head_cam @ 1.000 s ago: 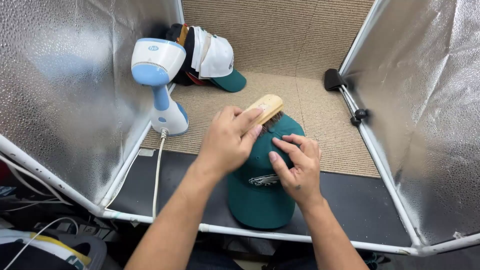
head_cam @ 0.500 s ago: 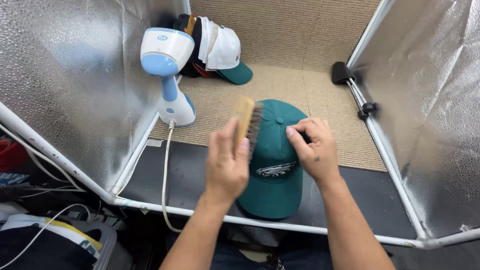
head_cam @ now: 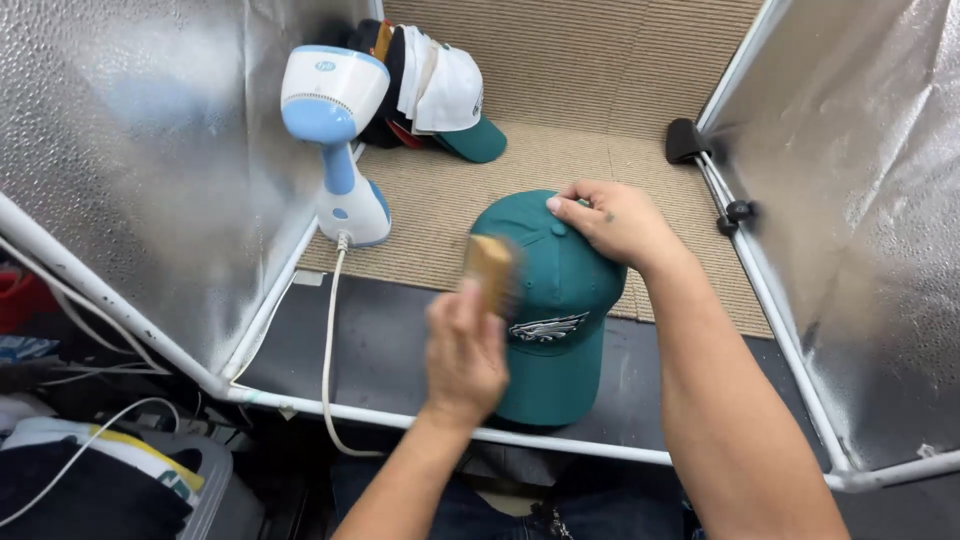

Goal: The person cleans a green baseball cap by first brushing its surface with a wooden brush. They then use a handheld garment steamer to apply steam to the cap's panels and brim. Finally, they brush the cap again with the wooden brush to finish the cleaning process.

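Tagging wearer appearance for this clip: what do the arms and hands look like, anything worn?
Both forearms are bare to the frame edge, no sleeves showing. Left hand and right hand: no gloves, rings or watch visible. The right hand carries a small dark mark on its back. The left hand is motion-blurred.

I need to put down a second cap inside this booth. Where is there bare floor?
Bare mat lies between the green cap and the right foil wall, and behind the cap toward the back wall. The back left corner is crowded by the steamer and the cap pile. The left hand with the brush fills the near left side.
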